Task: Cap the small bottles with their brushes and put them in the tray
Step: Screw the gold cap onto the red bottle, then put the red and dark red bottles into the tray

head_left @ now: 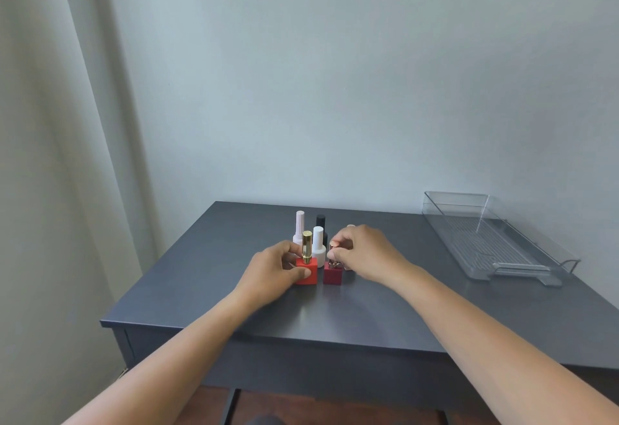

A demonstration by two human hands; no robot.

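Two hands over dark grey worktop [368, 317], both on small bottles near centre. Left hand [271, 270] wrapped around bright red square bottle [310, 274], thumb on front face, fingers behind; gold cap [306, 246] upright on its neck. Right hand [363, 253] pinching rose-gold cap [333, 250] between thumb and fingertips, cap at neck of dark red square bottle [333, 275]; seated or not, cannot tell. Dark red bottle standing on worktop just right of bright red one, small gap between. Behind them, three more capped bottles upright in tight cluster: white bottle [318, 245] nearest, pale pink bottle [299, 227] back left, black bottle [321, 221] back right, mostly hidden. Possibly another pale item behind right hand, too hidden to tell. Clear plastic tray [495, 233] at far right of worktop, ribbed floor, handle at near end, well apart from bottles, nothing visible inside. Grey wall behind, pale curtain [67, 156] at left.
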